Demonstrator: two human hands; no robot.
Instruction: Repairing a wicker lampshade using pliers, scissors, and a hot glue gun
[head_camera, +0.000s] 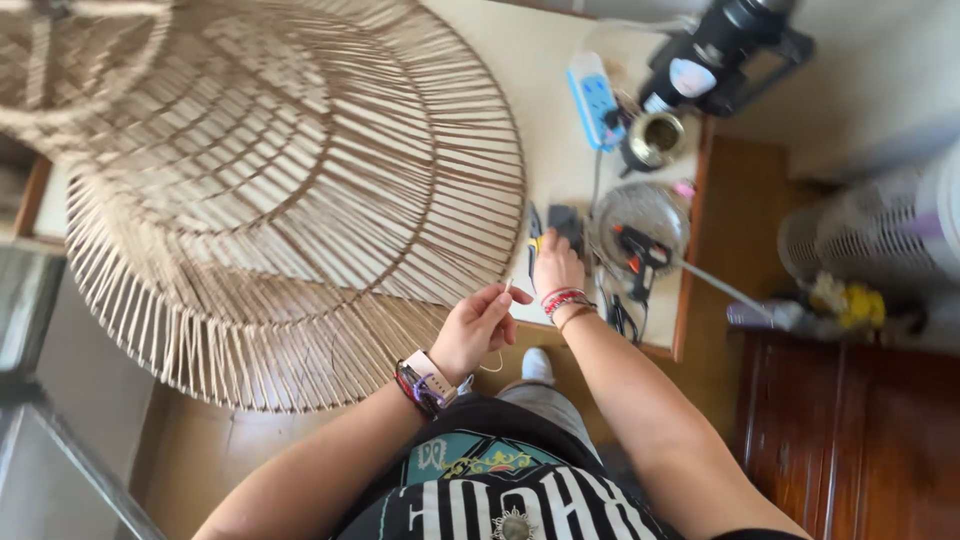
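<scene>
Head view from above: a thin pale strand is being pinched between thumb and fingertips of the left hand, with the fingers pressed together around it just off the edge of the table. A watch and dark bands are being worn on that wrist. The right hand is being rested on the table edge, curled over a small dark object; whether that object is being gripped cannot be told. Red bead bracelets are being worn on the right wrist. Just beside the right hand a black glue gun is being kept on a round metal tray. Farther back, a blue and white power strip is lying on the table. To the left, a large woven rattan lampshade is being hung over the table.
</scene>
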